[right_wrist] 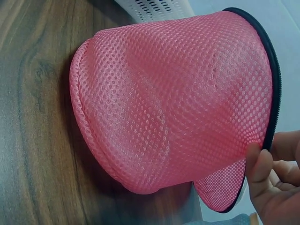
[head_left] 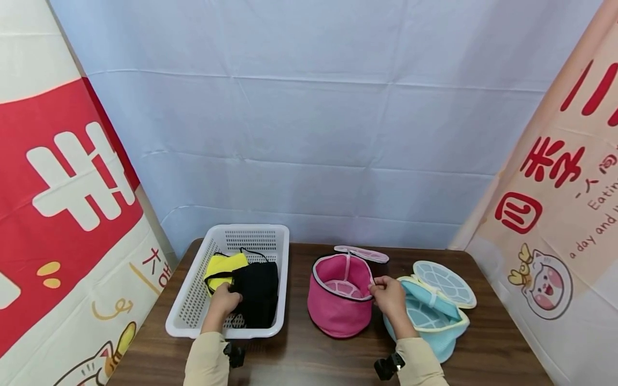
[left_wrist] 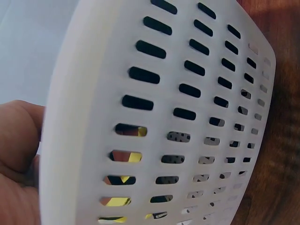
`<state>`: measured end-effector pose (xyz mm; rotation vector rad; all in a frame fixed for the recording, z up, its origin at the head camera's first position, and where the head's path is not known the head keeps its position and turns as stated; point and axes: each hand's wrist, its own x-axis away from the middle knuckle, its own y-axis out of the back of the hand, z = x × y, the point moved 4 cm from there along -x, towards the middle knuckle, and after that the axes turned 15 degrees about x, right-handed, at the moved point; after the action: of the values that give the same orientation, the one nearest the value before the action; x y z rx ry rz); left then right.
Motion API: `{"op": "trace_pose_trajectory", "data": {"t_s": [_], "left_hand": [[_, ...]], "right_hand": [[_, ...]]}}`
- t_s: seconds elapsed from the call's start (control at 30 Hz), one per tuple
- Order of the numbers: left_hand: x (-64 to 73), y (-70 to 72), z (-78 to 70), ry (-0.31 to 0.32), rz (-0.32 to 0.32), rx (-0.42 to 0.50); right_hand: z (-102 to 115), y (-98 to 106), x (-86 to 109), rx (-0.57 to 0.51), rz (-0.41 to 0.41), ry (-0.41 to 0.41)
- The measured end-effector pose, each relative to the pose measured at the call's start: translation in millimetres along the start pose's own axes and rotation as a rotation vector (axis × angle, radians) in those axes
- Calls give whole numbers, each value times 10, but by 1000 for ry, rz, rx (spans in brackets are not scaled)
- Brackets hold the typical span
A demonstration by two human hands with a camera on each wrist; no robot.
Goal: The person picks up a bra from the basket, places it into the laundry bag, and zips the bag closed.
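A white plastic basket (head_left: 283,279) stands on the left of the table, with a black garment with thin straps (head_left: 259,295) and a yellow cloth piece (head_left: 227,264) inside. My left hand (head_left: 223,303) reaches over the near wall and grips the black garment's left edge, its fingertips hidden. In the left wrist view the basket wall (left_wrist: 93,117) covers most of that hand (left_wrist: 18,154). Between thumb and finger, my right hand (head_left: 390,297) pinches the black-zippered rim of an upright pink mesh laundry bag (head_left: 338,316). Its round lid hangs open behind.
A light blue mesh laundry bag (head_left: 441,340) with its lid (head_left: 445,281) folded back sits at the right, close beside my right forearm. Under everything is a dark wooden table (head_left: 299,359). A pale cloth backdrop (head_left: 309,134) hangs behind, with printed cloths at both sides.
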<state>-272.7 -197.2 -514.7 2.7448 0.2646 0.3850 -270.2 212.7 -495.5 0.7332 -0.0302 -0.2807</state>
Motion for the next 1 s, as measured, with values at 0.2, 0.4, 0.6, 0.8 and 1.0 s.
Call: {"op": "trace_pose_trajectory", "data": {"t_s": [0.2,0.4,0.6,0.8,1.0], "left_hand": [[31,34,-24,-25,-26,53],[52,79,-55,-21,-39,106],[50,83,-53,-3,-48,184],[59,73,-68,-26,-6,242],[71,75,-92,-75,18,254]], "right_hand": [[-19,10,-11,17,-37,-14],[-3,31,-7,3,-51,7],[9,47,10,-18,-18,-20],[-3,39,0,-19,24,-37],[7,29,-6,-1,17,13]]}}
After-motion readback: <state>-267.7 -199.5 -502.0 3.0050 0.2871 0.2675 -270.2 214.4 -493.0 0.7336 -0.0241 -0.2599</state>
